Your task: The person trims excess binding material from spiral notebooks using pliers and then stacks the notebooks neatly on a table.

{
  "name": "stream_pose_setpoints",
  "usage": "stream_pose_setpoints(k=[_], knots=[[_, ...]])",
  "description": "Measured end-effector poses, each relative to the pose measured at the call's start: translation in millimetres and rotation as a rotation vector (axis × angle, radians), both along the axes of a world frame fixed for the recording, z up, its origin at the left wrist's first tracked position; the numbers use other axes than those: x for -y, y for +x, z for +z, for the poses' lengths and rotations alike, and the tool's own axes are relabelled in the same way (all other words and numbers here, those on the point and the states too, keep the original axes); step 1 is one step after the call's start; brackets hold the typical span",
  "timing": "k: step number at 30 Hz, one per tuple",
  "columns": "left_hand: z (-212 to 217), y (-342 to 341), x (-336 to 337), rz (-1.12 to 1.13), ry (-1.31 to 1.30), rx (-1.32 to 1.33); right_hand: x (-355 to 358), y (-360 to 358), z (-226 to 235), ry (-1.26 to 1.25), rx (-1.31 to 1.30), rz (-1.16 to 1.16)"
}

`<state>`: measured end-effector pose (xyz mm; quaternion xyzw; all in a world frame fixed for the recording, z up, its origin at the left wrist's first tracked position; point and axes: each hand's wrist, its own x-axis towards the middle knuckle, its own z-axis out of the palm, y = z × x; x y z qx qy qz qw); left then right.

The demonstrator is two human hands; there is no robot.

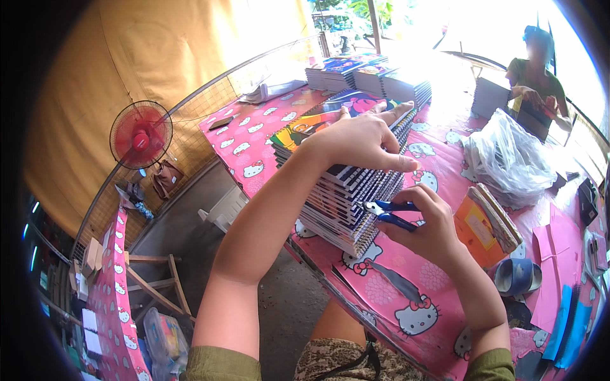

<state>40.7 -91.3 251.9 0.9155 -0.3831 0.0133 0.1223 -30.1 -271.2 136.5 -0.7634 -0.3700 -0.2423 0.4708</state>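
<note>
A tall stack of spiral-bound notebooks (333, 206) stands in front of me on a table covered in pink patterned cloth (251, 168). Its top notebook has a colourful cover, and the wire coils line its right side. My left hand (362, 136) lies across the top with fingers spread, the fingertips at the coiled edge and the thumb pointing right. In my right hand (432, 225) is a pair of blue-handled cutting pliers (399, 220). Their metal jaws point left, close to the coils at the near right side of the stack. Whether the jaws touch a coil, I cannot tell.
More notebook stacks (333, 77) sit at the table's far end. To the right are a clear plastic bag (508, 159), an orange-covered book (476, 232), a blue roll-like object (515, 276) and pink sheets (549, 279). A person (540, 86) handles something beyond. A red fan (141, 136) stands left.
</note>
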Motion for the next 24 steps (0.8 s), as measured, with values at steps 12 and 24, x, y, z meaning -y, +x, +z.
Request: stream_pose_setpoints(k=[12,24], knots=[[-3.0,5.8,1.2,-0.044,-0.022,0.021,17.9,8.8,18.2,0.152,-1.153,0.426],[-3.8,4.0,-1.6,-0.041,-0.028,0.042,6.4,-7.9,-0.5,-0.112,0.144,-0.147]])
